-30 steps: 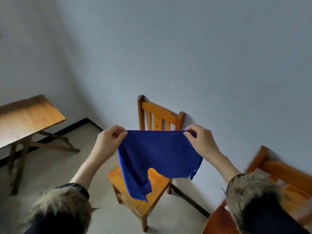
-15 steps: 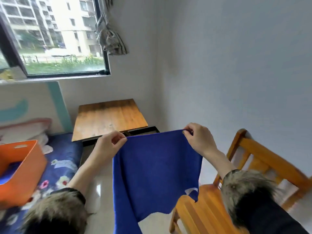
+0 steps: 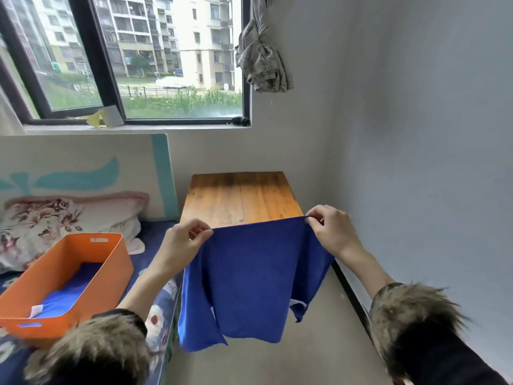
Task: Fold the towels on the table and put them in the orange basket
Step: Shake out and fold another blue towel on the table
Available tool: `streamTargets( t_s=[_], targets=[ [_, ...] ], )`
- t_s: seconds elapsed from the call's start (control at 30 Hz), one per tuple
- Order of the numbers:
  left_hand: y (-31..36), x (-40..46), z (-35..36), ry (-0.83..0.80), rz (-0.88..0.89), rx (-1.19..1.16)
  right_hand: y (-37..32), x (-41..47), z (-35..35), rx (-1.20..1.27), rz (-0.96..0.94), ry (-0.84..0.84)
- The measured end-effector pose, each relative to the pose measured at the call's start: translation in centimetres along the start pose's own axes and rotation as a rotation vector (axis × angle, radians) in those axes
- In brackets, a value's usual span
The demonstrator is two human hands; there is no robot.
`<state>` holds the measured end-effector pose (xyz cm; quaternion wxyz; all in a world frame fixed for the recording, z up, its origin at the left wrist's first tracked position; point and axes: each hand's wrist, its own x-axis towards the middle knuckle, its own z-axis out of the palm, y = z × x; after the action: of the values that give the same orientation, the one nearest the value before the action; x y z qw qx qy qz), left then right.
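You hold a blue towel (image 3: 255,276) up in the air by its top edge, stretched between your two hands. Your left hand (image 3: 184,241) pinches the left top corner between thumb and curled fingers; your right hand (image 3: 331,232) pinches the right top corner the same way. The cloth hangs down in front of you, its lower edge uneven, with one flap drooping lower on the left and a small white tag showing near the right bottom corner. Behind the towel, farther off, stands the wooden surface (image 3: 241,195), its near edge hidden by the cloth. To the left, the orange basket (image 3: 111,262) sits on the bed (image 3: 155,234), well apart from the towel, and a folded blue towel (image 3: 69,293) lies flat inside it. A floral pillow (image 3: 55,218) lies beyond the basket, under the window (image 3: 125,56).
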<state>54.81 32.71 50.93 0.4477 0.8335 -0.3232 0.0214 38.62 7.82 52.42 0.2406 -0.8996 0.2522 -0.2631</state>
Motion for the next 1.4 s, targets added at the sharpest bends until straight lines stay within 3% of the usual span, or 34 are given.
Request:
streamTargets(
  t_s=[0.4, 0.7, 0.9, 1.4],
  targets=[
    [-5.3, 18.6, 2.7, 0.082, -0.109, 0.03, 2.2, 20.8, 9.0, 0.065, -0.04, -0.089],
    [-13.7, 32.3, 7.8, -0.056, -0.193, 0.005, 6.3, 33.9, 18.4, 0.022, 0.015, -0.156],
    [-19.5, 41.8, 11.4, -0.165, -0.246, -0.021, 8.7, 41.6, 24.9, 0.033, 0.152, -0.172],
    [-30.6, 60.7, 25.2, -0.282, -0.424, 0.093, 18.7, 57.8, 37.6, -0.047, 0.333, -0.322]
  ],
)
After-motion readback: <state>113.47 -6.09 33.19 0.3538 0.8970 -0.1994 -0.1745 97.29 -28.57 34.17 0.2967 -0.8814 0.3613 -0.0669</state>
